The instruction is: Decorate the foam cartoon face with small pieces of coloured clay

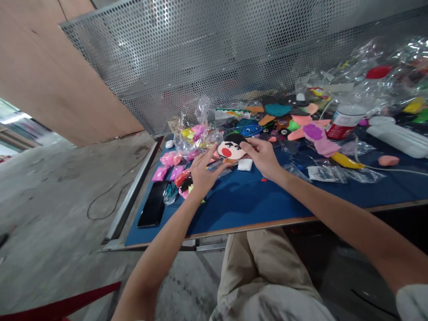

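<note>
Between my hands, above the blue tabletop, is a flat clay cartoon face (238,153) with black hair, thick brows and a red round mouth. My left hand (204,173) supports its left edge, index finger along the side and thumb below. At the upper right edge, my right hand (262,156) grips it between thumb and fingers. A small white block (245,165) lies on the table just under the face. Left of my left hand are pink clay packets (160,174), and a red clay packet (181,177) is partly covered by the hand.
A black phone (153,203) lies at the table's left end. Coloured clay pieces (277,109), a yellow-handled tool (347,161), a white-and-red tub (344,122), a clear red-capped bottle (377,84) and plastic bags fill the back and right. A perforated metal panel (214,53) stands behind.
</note>
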Motion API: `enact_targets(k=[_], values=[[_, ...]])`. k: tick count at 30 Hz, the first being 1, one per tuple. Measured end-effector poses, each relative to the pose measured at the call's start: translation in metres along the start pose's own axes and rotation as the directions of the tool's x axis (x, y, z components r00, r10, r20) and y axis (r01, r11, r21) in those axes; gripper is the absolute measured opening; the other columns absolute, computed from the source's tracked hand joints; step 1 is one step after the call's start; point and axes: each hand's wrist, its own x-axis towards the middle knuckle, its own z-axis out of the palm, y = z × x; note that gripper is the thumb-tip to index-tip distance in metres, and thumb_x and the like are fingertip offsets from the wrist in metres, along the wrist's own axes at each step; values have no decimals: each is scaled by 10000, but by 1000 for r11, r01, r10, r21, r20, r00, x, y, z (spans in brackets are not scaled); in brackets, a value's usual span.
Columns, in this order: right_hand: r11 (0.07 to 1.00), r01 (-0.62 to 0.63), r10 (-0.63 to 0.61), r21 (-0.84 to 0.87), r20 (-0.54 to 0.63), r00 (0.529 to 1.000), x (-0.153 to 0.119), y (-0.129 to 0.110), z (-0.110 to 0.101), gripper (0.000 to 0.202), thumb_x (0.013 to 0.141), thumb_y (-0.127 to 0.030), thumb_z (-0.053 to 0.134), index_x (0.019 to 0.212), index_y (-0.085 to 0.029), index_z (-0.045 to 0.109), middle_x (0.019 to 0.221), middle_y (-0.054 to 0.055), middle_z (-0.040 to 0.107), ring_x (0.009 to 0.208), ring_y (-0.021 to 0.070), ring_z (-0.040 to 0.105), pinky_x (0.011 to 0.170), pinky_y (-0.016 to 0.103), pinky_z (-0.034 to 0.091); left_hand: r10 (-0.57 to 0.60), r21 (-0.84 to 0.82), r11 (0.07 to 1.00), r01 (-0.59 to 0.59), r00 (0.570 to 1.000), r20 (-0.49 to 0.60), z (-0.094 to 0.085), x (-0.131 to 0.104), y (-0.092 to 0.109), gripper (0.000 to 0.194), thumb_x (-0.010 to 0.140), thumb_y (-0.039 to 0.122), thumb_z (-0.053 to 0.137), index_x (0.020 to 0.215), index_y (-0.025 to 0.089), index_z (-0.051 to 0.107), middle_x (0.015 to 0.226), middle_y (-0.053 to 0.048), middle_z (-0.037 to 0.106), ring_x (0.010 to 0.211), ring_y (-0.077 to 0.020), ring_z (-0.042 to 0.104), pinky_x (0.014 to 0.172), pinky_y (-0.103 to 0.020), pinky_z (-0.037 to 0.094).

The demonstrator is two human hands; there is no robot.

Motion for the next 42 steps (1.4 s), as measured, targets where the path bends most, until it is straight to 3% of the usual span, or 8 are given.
enact_targets(k=[6,10,13,17,22,29,37,42], values=[[999,-16,17,28,-21,1000,-2,7,4,617,710,-751,829,1032,-226,799,927,58,799,858,259,776,794,444,693,-79,66,994,83,995,-57,8,-2,5,683,841,635,794,1383,235,689,963,-66,812,860,-227,752,859,-384,582],[997,-48,52,63,-63,997,-3,13,7,664,695,-734,853,1143,-253,763,927,45,796,855,247,772,810,438,695,-93,66,993,96,995,-41,12,-1,8,837,786,710,797,1436,211,629,1129,-110,802,925,-241,755,905,-396,583],[995,-38,45,96,-65,997,-4,14,11,651,716,-720,845,1172,-266,746,960,39,796,875,241,773,845,445,692,-76,66,995,80,995,-61,13,-1,9,812,801,697,792,1430,212,626,1181,-123,793,910,-229,756,892,-388,591],[994,-44,46,98,-23,999,-7,14,13,548,729,-681,845,1076,-265,759,961,28,795,847,232,768,835,446,688,-58,49,997,59,998,-29,9,1,4,664,875,600,776,1428,262,633,1190,-98,796,966,-234,760,911,-399,603],[997,-67,66,39,23,998,-7,11,7,417,699,-603,884,847,-229,774,841,14,785,776,207,741,748,366,659,63,-46,997,-58,993,103,-2,5,-6,697,886,492,804,1516,337,548,1386,-84,727,1198,-262,719,1019,-425,598],[991,-99,97,93,23,995,-8,9,11,474,666,-619,900,921,-231,807,908,28,809,826,238,765,773,408,680,87,-75,994,-77,986,143,-1,6,-5,993,754,677,837,1564,256,445,1456,-166,665,1352,-333,642,1116,-486,542],[994,-97,97,39,18,995,-12,20,16,543,700,-688,847,1010,-246,784,969,31,812,836,229,762,763,388,681,60,100,993,-65,997,52,-2,6,-2,790,812,684,785,1432,240,581,1403,-155,697,1348,-332,642,1135,-522,533],[993,-111,109,43,29,994,-14,21,17,548,701,-684,853,1015,-242,773,969,37,808,836,231,760,767,389,674,63,79,995,-67,997,51,-3,7,-3,879,794,693,796,1496,234,534,1469,-172,651,1378,-333,619,1146,-512,525]])
